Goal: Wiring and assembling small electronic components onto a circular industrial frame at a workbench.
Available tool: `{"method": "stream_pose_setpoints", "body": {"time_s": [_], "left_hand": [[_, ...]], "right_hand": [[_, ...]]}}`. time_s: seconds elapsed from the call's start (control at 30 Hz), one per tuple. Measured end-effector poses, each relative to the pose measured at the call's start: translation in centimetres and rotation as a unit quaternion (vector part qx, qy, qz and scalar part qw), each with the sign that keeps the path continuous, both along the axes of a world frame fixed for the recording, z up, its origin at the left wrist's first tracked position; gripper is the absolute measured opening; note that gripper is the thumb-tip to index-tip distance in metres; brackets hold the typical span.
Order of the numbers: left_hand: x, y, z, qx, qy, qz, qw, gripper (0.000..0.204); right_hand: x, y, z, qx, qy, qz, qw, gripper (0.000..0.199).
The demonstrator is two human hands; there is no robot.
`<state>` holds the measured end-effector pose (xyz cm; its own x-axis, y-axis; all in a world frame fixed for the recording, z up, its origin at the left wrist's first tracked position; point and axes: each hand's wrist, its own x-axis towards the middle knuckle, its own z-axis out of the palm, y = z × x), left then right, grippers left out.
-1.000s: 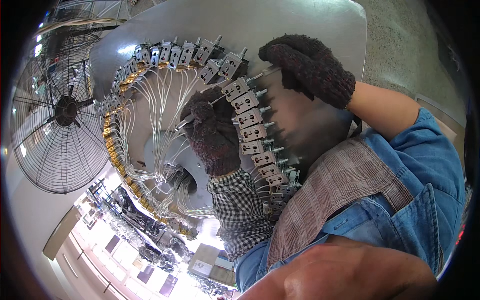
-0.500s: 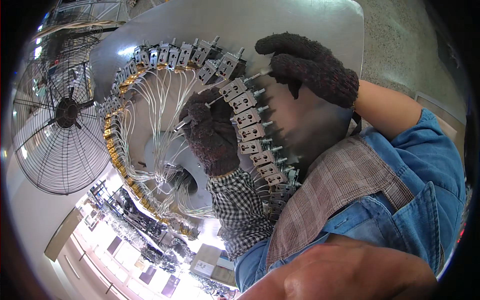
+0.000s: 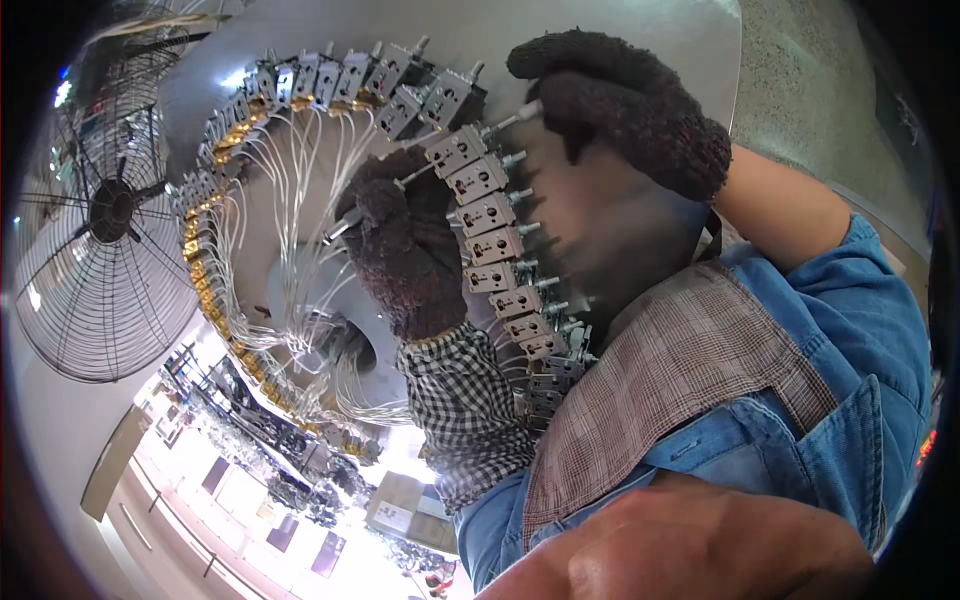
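Observation:
Both of my hands wear dark knitted gloves. My left hand (image 3: 405, 240), in a checked sleeve, is closed round a slim metal tool (image 3: 343, 225) inside the ring; the tool's end pokes out of the fist. From the same glove a thin rod (image 3: 412, 178) runs toward the nearest metal block (image 3: 456, 150). On the ring's outer side, my right hand (image 3: 625, 115) pinches the pale end of a rod (image 3: 520, 113) in line with that block. Its fingertips are partly hidden. Similar blocks with threaded stems curve round, and white wires (image 3: 290, 210) run from them to the centre.
A grey metal plate (image 3: 620, 235) lies under the ring. A round hub opening (image 3: 355, 345) sits at the wires' centre. Brass-coloured pieces (image 3: 205, 290) line the ring's left side. At far left stands a black wire-caged fan (image 3: 110, 210). A carton (image 3: 410, 508) shows below.
The ring, the fan and both hands appear shifted up in the picture, the ring and fan also leftward, as the view moves. Both hands keep the same grip at the same block.

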<state>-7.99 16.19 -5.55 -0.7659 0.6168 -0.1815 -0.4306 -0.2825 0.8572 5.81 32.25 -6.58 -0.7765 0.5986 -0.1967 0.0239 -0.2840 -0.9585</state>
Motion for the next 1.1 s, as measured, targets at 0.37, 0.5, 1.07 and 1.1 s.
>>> {"method": "stream_pose_setpoints", "body": {"time_s": [0.37,0.5,1.07,1.1], "left_hand": [[-0.3,-0.2,0.0,-0.049,-0.014,-0.002,0.999,0.023],[-0.5,-0.1,-0.1,-0.012,0.025,-0.051,0.998,0.023],[-0.8,-0.4,-0.6,0.001,-0.018,-0.033,0.999,0.028],[-0.8,-0.3,-0.6,-0.012,-0.01,-0.026,1.0,0.029]], "right_hand": [[-0.5,1.2,3.9,-0.109,-0.143,0.061,0.982,0.031],[-1.4,1.1,3.9,-0.116,-0.199,0.063,0.971,0.034],[-0.4,0.9,2.8,-0.135,-0.078,0.064,0.986,0.033],[-0.5,0.9,2.9,-0.134,-0.094,0.062,0.985,0.033]]}}
